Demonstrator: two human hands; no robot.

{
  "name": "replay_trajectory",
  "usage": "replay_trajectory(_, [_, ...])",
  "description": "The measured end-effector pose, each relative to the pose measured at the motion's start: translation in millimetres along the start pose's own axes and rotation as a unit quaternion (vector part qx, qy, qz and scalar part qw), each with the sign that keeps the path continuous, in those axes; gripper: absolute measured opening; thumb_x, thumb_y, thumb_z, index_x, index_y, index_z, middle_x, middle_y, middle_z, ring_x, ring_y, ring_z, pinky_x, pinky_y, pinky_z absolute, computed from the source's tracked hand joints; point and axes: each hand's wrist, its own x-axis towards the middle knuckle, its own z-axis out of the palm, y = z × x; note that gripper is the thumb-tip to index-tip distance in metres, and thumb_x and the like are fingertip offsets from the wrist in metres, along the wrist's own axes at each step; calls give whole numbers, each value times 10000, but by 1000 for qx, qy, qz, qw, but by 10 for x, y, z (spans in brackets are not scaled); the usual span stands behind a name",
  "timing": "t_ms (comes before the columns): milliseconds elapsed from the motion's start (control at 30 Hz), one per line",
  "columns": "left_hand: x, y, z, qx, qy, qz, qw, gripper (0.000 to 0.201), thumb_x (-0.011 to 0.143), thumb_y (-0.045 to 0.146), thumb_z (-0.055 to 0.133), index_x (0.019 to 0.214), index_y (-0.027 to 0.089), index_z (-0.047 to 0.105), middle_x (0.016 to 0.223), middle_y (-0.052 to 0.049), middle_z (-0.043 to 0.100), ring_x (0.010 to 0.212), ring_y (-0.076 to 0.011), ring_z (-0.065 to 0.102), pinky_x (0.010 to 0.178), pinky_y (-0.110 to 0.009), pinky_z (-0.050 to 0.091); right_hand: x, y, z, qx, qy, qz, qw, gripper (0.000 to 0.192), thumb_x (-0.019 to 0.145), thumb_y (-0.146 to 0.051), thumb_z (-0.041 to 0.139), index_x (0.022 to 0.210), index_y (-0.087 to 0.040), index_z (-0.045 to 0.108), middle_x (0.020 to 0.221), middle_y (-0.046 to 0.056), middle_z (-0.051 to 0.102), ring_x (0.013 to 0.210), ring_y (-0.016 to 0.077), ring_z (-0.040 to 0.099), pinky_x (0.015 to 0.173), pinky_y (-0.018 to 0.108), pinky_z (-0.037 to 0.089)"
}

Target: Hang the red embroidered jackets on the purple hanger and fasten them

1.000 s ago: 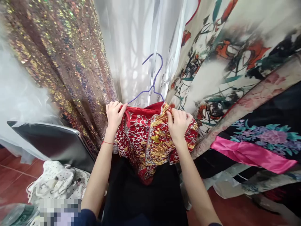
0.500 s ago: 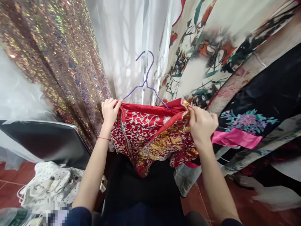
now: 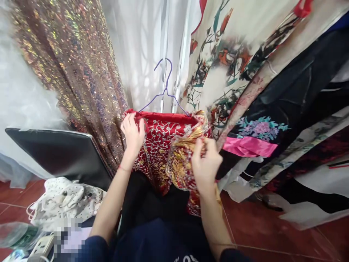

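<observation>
A red garment (image 3: pixel 159 133) with silver and gold embroidery hangs over my lap on a thin purple wire hanger (image 3: pixel 167 82). The hanger's hook points up and its arms run into the red neckline. My left hand (image 3: pixel 132 136) grips the garment's upper left corner, fingers curled over the fabric and thumb on the near side. My right hand (image 3: pixel 207 163), slightly blurred, is closed on a bunched fold of the gold-embroidered front, right of the middle. The fold hides part of the garment's right side. What lies inside it cannot be seen.
Sequinned cloth (image 3: pixel 89 65) hangs at left, above a black chair back (image 3: pixel 60 156) and a white dotted cloth (image 3: pixel 65 200). A plastic bottle (image 3: pixel 20 233) and a power strip (image 3: pixel 42 247) lie lower left. Floral fabric (image 3: pixel 229 54) and a dark garment with a pink sash (image 3: pixel 249 146) hang right.
My right hand has moved left and lower, drawing the gold-embroidered front inward into a bunched fold. My left hand stays at the upper left corner. The view has shifted a little.
</observation>
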Motion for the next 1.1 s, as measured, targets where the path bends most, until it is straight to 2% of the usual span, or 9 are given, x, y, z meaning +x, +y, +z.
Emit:
replay_trajectory(133, [-732,304,-262,-74,-153,78,982,161,957,298,520,1070,237,617,1060,-69,686,1003,-212,656,942,-376,531,-347,-105,362,113,-136,57,983,239,980,-400,453,952,-208,591,729,42,682,627,205,645,608,296,434])
replay_trajectory(200, [-1047,384,-288,-137,-271,109,947,418,853,286,646,1254,231,540,1234,-101,635,1162,-241,625,1016,-380,524,-411,-119,442,158,-197,66,965,199,970,-375,469,991,-213,583,784,44,704,697,209,678,658,298,480])
replay_trajectory(267, [-1249,410,-213,-172,-293,73,938,654,770,266,709,1352,190,420,1350,-164,533,1305,-293,535,1104,-435,465,-440,-133,455,195,-243,60,948,176,967,-346,472,1013,-218,584,817,44,718,741,209,697,694,305,512])
replay_trajectory(333, [-1334,405,-77,-188,-247,-6,951,656,749,248,701,1314,172,376,1325,-187,508,1280,-311,548,1076,-459,470,-443,-149,410,225,-275,14,934,170,969,-322,478,1033,-220,599,862,48,737,772,207,710,717,312,533])
replay_trajectory(467, [-1283,379,75,-247,-170,-138,944,377,795,202,595,1103,226,378,1053,-76,597,954,-209,661,844,-333,525,-326,-67,195,252,-286,-104,919,150,957,-302,545,1022,-226,656,945,41,761,840,192,716,800,320,552])
replay_trajectory(633, [-1086,366,-208,-316,-218,-140,913,299,782,157,542,1035,255,416,727,55,492,603,-114,478,610,-232,398,17,469,68,203,-135,-91,966,204,916,-327,587,1067,-203,646,1074,102,703,1040,246,653,941,425,511])
replay_trajectory(733, [-909,376,-433,-292,-283,-96,909,315,763,185,539,1071,242,506,677,54,465,555,-115,403,575,-247,369,142,821,214,266,-263,-98,922,591,901,-440,606,1420,-215,435,1423,148,552,1318,277,530,1103,478,425])
replay_trajectory(867, [-672,419,-638,-278,-380,0,882,328,762,182,517,1085,197,573,836,1,621,721,-144,551,694,-264,460,100,1023,431,362,-427,-90,824,654,888,-583,600,1419,-238,434,1331,119,598,1242,281,576,1094,453,440])
replay_trajectory(1100, [-491,440,-894,-278,-417,99,860,230,779,182,524,975,160,640,871,-21,696,694,-124,598,668,-234,484,-105,1023,570,283,-502,-157,802,705,798,-689,650,1347,-262,534,1530,147,425,1467,362,327,1203,585,226])
